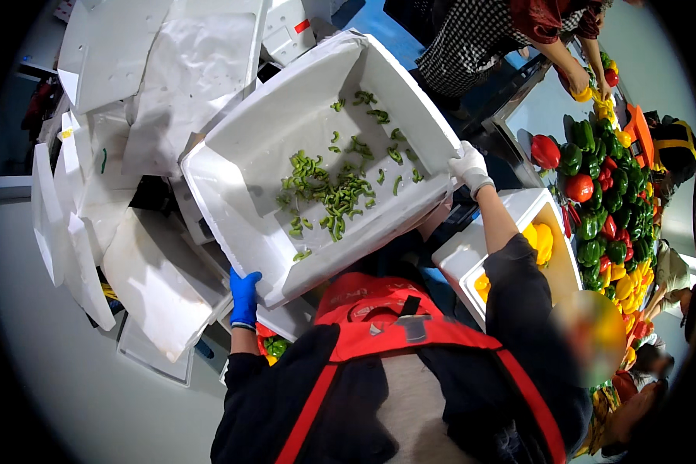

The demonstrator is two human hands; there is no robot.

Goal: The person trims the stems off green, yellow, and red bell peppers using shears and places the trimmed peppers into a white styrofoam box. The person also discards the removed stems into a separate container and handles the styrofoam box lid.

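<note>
I hold a large white foam box (240,182) tilted in front of me, one hand on each end. Curved green pepper strips (340,195) lie loose over its floor, most of them heaped near the middle. My left hand (245,297), in a blue glove, is closed on the near left corner of the rim. At the right end my right hand (469,168), in a white glove, grips the rim with its fingers partly hidden. The underside of the box is out of sight.
A smaller foam box (472,243) with yellow peppers (541,241) stands by my right forearm. Beyond it, a table (530,116) bears green, red and yellow bell peppers (595,197); a co-worker's hands (584,81) reach over it. Foam lids and boxes (158,278) pile up at left.
</note>
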